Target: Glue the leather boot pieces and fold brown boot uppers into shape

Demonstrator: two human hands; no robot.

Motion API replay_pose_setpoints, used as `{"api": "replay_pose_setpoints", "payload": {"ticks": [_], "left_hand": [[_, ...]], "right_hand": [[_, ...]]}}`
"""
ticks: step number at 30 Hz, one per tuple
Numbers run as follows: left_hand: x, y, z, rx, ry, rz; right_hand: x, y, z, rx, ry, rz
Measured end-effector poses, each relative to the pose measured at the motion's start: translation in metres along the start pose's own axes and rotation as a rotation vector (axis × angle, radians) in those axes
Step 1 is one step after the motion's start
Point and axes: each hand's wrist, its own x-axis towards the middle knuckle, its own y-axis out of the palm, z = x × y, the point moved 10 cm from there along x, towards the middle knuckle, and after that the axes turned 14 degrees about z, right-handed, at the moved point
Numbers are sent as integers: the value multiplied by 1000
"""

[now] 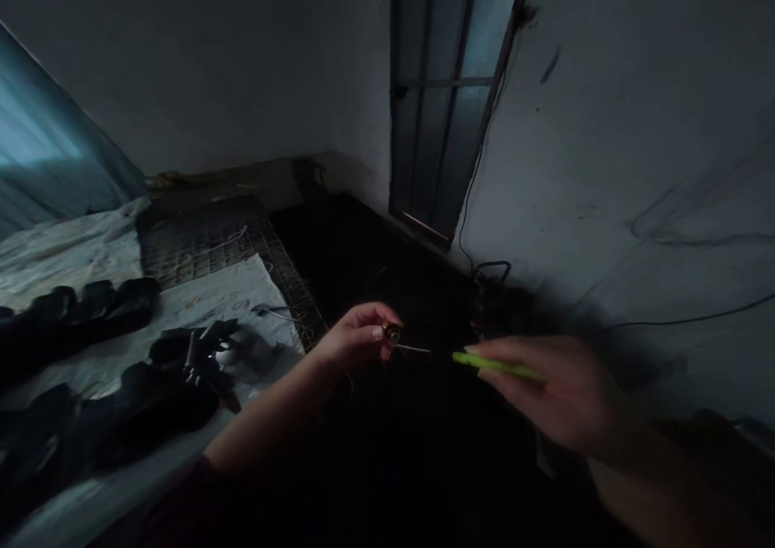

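My left hand [357, 338] pinches a small round brass-coloured fitting [391, 332] between thumb and fingers; its exact kind is too dark to tell. In my right hand [557, 386] is a screwdriver with a yellow-green handle [500, 366], gripped between thumb and fingers. Its thin metal shaft [415, 349] points left, and the tip end lies close by the fitting. Whether the tip touches the fitting I cannot tell. Both hands are held in the air, above the dark floor.
At left, a white cloth [233, 290] on a low wire-mesh surface [199, 233] bears several black parts [175, 395] and loose metal pieces. A metal door [445, 112] stands ahead. A black cable [684, 320] runs along the right wall, near a dark object with a handle [492, 278].
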Motion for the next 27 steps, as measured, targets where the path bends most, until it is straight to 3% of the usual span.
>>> {"api": "replay_pose_setpoints", "payload": {"ticks": [6,19,27], "left_hand": [[0,5,-3,-24,19,13],[-14,-8,-5,136,-5,-81],[-20,-8,-16,84,247,-238]], "right_hand": [[-1,-1,14,-90,-34,-26],[6,6,19,-209,-8,25],[1,14,13,-154,-26,-135]]}}
